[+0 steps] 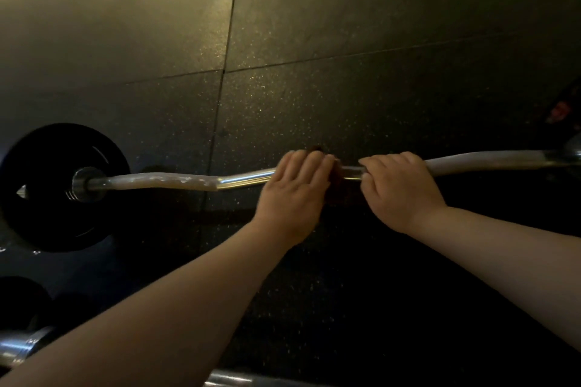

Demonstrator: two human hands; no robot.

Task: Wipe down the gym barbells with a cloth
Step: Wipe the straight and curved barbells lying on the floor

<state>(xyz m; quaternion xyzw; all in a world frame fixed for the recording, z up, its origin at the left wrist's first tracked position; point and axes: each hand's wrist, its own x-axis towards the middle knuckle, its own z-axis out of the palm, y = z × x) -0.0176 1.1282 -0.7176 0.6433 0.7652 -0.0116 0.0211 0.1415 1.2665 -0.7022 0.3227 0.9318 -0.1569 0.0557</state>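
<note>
A curved chrome barbell (242, 181) lies across the dark rubber floor, with a black weight plate (47, 188) on its left end. Both hands sit on its middle. My left hand (294, 195) lies over a dark brownish cloth (341, 187) draped on the bar, fingers curled over the top. My right hand (399, 190) grips the bar just to the right of the cloth, fingers wrapped round it. Most of the cloth is hidden under my left hand and in shadow.
A second chrome bar end (19, 347) and a dark plate (19, 298) lie at the lower left. Another bar (239, 378) runs along the bottom edge. A dark object with red marks (562, 110) sits at the right edge. Floor tile seams cross above.
</note>
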